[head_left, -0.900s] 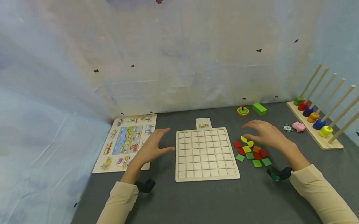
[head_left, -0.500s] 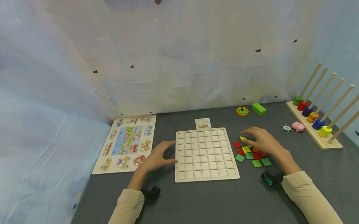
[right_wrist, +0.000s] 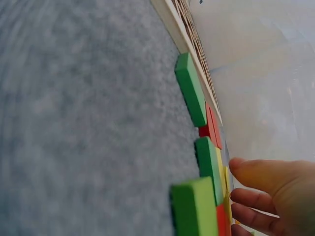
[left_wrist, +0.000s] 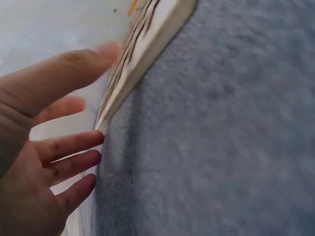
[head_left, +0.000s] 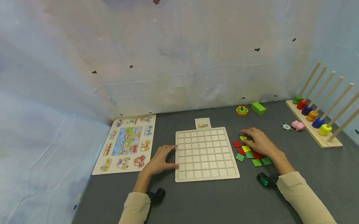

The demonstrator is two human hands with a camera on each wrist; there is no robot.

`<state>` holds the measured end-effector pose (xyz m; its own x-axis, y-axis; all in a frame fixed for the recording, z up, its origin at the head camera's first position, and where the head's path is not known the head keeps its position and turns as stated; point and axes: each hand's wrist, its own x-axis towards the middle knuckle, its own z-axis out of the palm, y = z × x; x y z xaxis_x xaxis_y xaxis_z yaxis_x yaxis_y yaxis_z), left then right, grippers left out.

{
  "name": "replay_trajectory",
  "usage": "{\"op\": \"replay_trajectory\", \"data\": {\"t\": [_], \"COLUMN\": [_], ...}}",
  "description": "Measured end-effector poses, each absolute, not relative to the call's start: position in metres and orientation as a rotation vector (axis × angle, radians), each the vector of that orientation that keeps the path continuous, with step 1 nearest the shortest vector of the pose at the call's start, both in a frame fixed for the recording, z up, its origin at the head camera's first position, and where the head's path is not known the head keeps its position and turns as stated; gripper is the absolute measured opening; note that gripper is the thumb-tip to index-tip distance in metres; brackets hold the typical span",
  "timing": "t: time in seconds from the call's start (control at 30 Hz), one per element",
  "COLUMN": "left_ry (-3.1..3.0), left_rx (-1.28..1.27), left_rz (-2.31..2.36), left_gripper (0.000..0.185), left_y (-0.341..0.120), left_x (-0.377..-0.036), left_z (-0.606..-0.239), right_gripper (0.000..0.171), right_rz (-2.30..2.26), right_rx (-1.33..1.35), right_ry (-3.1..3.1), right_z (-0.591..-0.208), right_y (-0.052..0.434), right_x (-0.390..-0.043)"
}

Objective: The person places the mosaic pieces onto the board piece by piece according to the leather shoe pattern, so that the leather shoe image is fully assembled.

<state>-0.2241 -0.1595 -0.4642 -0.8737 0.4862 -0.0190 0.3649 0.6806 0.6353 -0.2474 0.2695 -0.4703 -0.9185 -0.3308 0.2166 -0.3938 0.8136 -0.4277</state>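
Observation:
A light wooden board [head_left: 205,155] with a grid of square recesses lies flat in the middle of the table. At its left edge is my left hand [head_left: 158,162], thumb and fingers spread apart, fingertips right at the rim. Several flat coloured tiles lie in a loose group to the right of the board, among them a red tile [head_left: 237,144] and a green tile [head_left: 240,157]. My right hand [head_left: 259,143] is low over the far right part of this group, fingers loosely bent, and hides some tiles. In the right wrist view its thumb and fingers stay apart beside the green tiles [right_wrist: 191,91].
A small pattern card [head_left: 202,123] touches the board's far edge. A picture puzzle [head_left: 111,164] lies at left. Behind the tiles are an orange-and-green toy [head_left: 242,111] and a green block [head_left: 258,108]. Farther right are a poker chip [head_left: 286,127], pink pig [head_left: 298,125] and peg stand [head_left: 323,138].
My left hand has come down and right to the board's left edge. My right hand has lowered toward the tiles and moved slightly left. Board and tiles stay in place.

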Motion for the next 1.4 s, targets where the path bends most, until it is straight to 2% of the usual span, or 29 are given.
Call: {"op": "replay_trajectory", "data": {"t": [0.3,0.47,0.8,0.93,1.13,1.4], "left_ry": [2.753,2.758,2.749,2.749,2.767,2.773], "left_rx": [0.699,0.688,0.657,0.655,0.644,0.681], "left_rz": [0.925,0.897,0.893,0.903,0.901,0.919], "left_gripper": [0.075,0.072,0.072,0.072,0.072,0.072], "left_y": [-0.161,-0.16,-0.158,-0.158,-0.161,-0.159], "left_x": [-0.223,-0.223,-0.223,-0.223,-0.223,-0.225], "left_z": [-0.467,-0.467,-0.46,-0.46,-0.463,-0.467], "right_gripper": [0.037,0.037,0.011,0.01,0.017,0.013], "right_rz": [0.668,0.662,0.84,1.084,1.339,1.581], "right_rx": [0.674,0.644,0.476,0.46,0.588,0.669], "right_ry": [-2.79,-2.808,-2.833,-2.779,-2.659,-2.639], "right_z": [-0.476,-0.475,-0.466,-0.46,-0.458,-0.463], "right_y": [0.265,0.264,0.252,0.23,0.18,0.117], "right_x": [-0.252,-0.251,-0.252,-0.252,-0.251,-0.251]}}
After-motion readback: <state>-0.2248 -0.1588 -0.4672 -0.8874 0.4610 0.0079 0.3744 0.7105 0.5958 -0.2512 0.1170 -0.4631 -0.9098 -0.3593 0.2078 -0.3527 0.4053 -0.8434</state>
